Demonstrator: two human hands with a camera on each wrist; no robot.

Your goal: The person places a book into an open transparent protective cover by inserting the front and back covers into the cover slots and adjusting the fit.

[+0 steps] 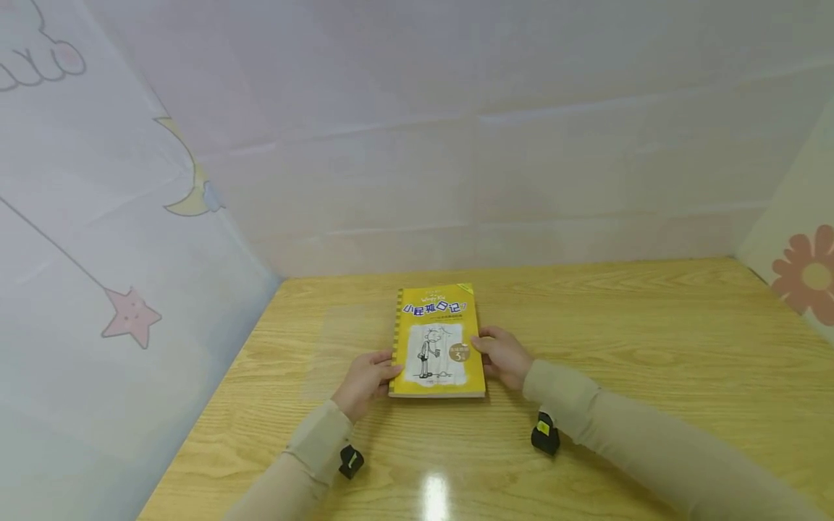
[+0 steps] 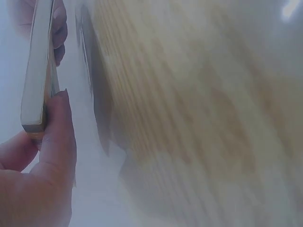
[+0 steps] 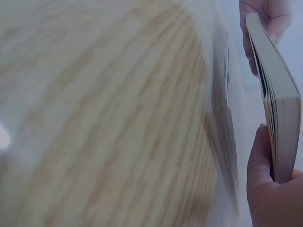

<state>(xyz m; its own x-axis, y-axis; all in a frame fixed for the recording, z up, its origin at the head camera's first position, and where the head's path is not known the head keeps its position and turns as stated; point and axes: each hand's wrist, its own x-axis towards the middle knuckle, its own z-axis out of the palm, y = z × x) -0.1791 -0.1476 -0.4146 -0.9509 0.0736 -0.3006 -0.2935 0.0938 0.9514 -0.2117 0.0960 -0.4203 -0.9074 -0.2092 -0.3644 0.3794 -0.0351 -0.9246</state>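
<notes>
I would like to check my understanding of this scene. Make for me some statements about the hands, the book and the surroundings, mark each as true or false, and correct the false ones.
1. The left hand and the right hand hold the yellow book at opposite sides. True.
2. In the head view, the book shows an open page. False: it shows the front cover.
3. The table is plain white. False: it is yellowish-brown with a wood grain.
4. The wall on the person's left shows a pink star. True.
5. The sleeves are black. False: they are pale beige.
</notes>
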